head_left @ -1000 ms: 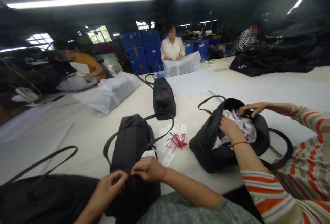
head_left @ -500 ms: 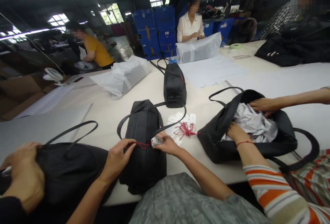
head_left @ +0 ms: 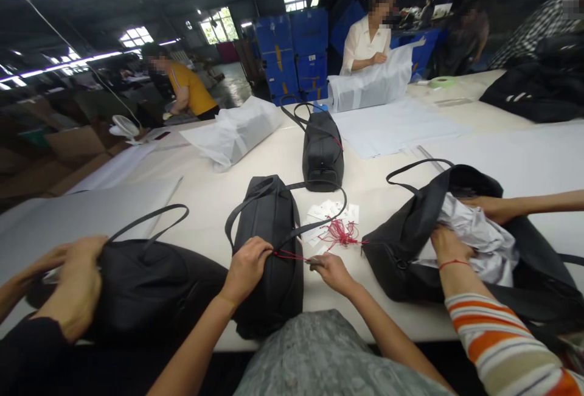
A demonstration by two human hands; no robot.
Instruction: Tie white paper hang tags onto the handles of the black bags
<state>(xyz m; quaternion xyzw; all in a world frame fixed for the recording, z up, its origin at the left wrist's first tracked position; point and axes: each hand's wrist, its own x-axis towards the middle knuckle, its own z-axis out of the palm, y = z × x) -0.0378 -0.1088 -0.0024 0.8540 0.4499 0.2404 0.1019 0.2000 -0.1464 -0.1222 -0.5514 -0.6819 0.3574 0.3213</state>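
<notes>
A black handbag stands in front of me, its two handles looped to either side. Above its top, a red string is stretched between my hands. My left hand pinches the string's left end beside the handle's base. At the other end, my right hand grips a hang tag, seen nearly edge-on, just right of the bag. Beyond that hand lies a pile of white hang tags with tangled red strings.
A co-worker's hands press on a black bag at left. At right, another person's hands reach into an open black bag stuffed with silvery-grey paper. Farther back stand another black handbag and a white-wrapped bag.
My right hand has drawn the tag rightward, off the bag's top, pulling the red string longer and taut. My left hand has stayed by the handle's base. The view has shifted slightly left.
</notes>
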